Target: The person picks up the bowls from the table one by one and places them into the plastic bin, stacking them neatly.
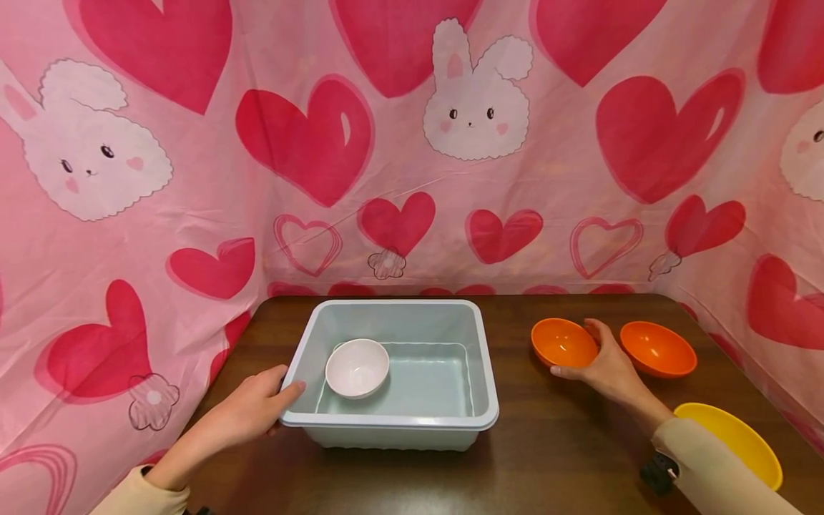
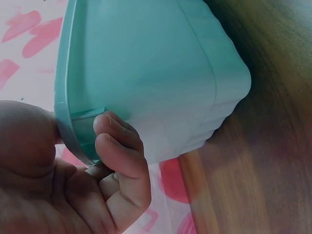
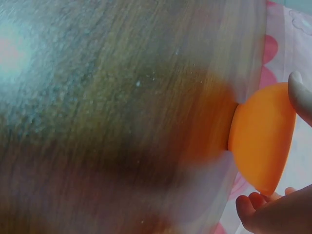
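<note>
A pale blue-grey plastic basin [image 1: 412, 422] stands on the table with a small white bowl [image 1: 357, 368] inside, towards its left. My left hand [image 1: 254, 404] grips the basin's left rim, thumb over the top and fingers curled beneath; the left wrist view shows these fingers [image 2: 119, 141] under the rim. To the right of the basin, my right hand [image 1: 608, 365] holds a small orange bowl [image 1: 560, 343] by its right side. In the right wrist view, thumb and fingers sit at opposite sides of this orange bowl [image 3: 263, 139]. Whether it is lifted I cannot tell.
A second orange bowl [image 1: 656, 350] lies just right of my right hand. Nearer, a yellow bowl [image 1: 740, 443] is partly hidden behind the right sleeve [image 1: 714, 465]. Pink cloth [image 1: 412, 164] with hearts and rabbits hangs around the dark wooden table [image 1: 541, 450].
</note>
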Tool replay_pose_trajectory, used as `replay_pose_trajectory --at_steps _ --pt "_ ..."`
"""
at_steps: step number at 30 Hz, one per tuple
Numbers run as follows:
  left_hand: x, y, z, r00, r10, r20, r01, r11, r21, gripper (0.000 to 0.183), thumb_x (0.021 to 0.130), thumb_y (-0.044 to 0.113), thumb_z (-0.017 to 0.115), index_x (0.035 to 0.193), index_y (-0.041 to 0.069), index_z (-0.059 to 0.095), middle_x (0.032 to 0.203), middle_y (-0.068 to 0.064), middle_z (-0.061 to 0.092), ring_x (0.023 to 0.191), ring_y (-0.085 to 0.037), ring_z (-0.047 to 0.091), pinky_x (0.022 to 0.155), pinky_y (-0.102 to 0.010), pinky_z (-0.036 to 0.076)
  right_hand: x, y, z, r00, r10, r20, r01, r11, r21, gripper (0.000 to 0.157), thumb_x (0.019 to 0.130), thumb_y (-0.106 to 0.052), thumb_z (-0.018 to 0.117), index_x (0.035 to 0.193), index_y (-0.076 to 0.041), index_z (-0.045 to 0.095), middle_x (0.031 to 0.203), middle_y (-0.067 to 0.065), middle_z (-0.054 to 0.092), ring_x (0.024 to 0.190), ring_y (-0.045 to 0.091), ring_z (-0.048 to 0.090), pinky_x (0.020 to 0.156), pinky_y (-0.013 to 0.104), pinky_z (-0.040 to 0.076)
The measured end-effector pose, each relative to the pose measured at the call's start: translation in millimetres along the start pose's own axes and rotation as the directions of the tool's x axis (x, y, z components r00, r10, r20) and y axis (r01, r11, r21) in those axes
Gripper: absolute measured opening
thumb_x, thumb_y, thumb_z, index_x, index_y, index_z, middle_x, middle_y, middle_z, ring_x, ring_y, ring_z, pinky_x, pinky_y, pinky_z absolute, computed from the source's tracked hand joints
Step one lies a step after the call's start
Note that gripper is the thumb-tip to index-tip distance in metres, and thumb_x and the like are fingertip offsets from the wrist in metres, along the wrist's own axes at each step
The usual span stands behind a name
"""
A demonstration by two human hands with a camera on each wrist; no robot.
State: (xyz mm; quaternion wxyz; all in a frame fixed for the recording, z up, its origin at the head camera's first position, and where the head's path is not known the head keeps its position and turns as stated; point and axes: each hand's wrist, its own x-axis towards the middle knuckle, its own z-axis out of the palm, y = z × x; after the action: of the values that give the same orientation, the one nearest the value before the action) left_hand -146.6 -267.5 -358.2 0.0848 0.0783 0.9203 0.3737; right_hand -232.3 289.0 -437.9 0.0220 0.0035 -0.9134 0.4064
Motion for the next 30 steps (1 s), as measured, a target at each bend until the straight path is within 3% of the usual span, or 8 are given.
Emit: replay_pose_trajectory --at_steps 30 --pt "0.8 -1.3 0.1 0.999 0.048 -0.01 -0.048 0.999 0.021 0.02 0.105 0.019 0.062 0.11 -0.001 0.059 0.061 -0.001 0.054 0.046 -0.018 0.054 0.047 -0.03 0.047 3.4 2.6 4.0 1.0 0.011 0.012 -0.011 1.0 -0.008 0.124 0.08 -0.044 0.091 0.16 0.007 0.011 0.158 0.041 0.026 0.136 0.059 0.039 0.11 0.072 0.035"
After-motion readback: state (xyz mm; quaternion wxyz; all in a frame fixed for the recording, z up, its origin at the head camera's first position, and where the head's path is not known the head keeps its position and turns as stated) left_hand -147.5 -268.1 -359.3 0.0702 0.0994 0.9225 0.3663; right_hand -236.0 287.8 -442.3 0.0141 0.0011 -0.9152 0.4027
